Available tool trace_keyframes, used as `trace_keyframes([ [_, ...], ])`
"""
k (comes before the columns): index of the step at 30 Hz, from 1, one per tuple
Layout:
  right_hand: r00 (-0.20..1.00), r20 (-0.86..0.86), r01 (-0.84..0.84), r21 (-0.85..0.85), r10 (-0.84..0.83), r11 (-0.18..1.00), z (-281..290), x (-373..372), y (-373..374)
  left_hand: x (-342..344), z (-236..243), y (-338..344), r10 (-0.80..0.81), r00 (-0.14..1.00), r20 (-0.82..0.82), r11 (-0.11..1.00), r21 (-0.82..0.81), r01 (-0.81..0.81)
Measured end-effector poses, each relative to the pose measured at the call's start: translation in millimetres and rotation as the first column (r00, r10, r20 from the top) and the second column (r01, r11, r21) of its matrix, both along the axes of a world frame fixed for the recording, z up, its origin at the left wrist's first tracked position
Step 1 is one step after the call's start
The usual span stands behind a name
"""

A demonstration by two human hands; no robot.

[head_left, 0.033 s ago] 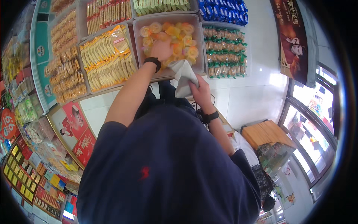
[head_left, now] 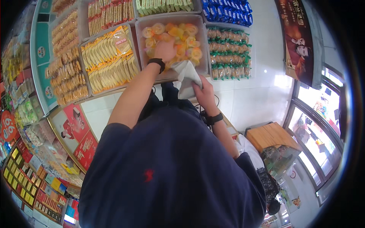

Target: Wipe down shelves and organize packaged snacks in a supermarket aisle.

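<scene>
Clear plastic tub, landmark for all places below; holds cups of yellow, orange and pale filling, jumbled, several lids facing up.

Left hand: inside the tub, back of hand upward, among the cups and over some of them. Fingertips blurred and partly lost against the cups; cannot tell how wide the fingers stand or whether a cup is gripped. Dark band on this wrist, over the tub's near left part.

Right hand: just outside the tub's near edge, toward its right corner. Closed narrowly around a white wrap, thumb on the visible face. Bag or cloth, cannot tell. Its upper end reaches over the tub's near rim, close to the cups; the rest hangs on the near side.

Around the tub: yellow packs directly left; green-ended packs directly right; pale green packs beyond; blue packs beyond and right.
</scene>
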State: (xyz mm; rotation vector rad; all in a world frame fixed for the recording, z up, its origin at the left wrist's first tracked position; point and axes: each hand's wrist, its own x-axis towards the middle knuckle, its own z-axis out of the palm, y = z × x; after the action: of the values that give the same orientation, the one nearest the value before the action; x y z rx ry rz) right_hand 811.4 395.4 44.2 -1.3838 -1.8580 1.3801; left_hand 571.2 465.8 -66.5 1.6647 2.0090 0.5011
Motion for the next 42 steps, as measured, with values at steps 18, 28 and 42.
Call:
trace_keyframes([
  [18,0.991,-0.120,0.042,-0.106,-0.054,0.994,16.3,-18.8,32.0,-38.3,165.2,-103.0,0.214,-0.261,0.941,0.930,-0.278,-0.240],
  [28,0.855,-0.497,-0.021,-0.322,-0.150,0.947,76.7,-57.3,54.1,-49.5,224.6,-133.5,-0.108,-0.435,0.894,0.970,-0.001,-0.244],
  [42,0.771,-0.636,-0.226,-0.318,-0.030,0.921,134.8,-80.2,31.3,-9.9,294.7,-129.5,0.064,0.419,0.906,0.927,0.101,-0.361],
])
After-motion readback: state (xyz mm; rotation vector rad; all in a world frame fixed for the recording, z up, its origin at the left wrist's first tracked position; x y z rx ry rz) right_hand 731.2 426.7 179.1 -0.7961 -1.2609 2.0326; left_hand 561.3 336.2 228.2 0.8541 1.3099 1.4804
